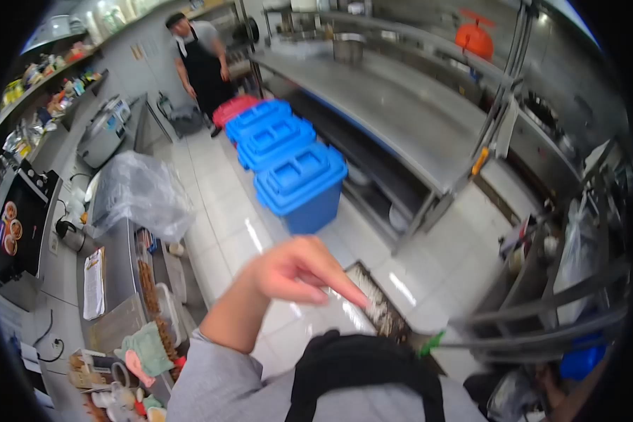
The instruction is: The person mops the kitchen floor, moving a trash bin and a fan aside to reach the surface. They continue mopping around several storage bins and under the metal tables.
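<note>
My left hand [299, 271] reaches across in front of my chest, above the tiled floor. Its index finger points down and to the right, with the thumb a little apart below it. The other fingers are mostly hidden behind, and I see nothing held. Below the fingertip, a dark floor drain [380, 299] runs along the tiles. Beyond the hand stands the nearest blue lidded bin [306, 190], not touched. My right hand does not show.
Behind the nearest bin stand more blue bins [274, 137] and a red lid [233, 109]. A person in a black apron [207, 67] stands at the back. A steel table [380, 98] runs along the right; a cluttered counter with a clipboard [95, 285] lines the left.
</note>
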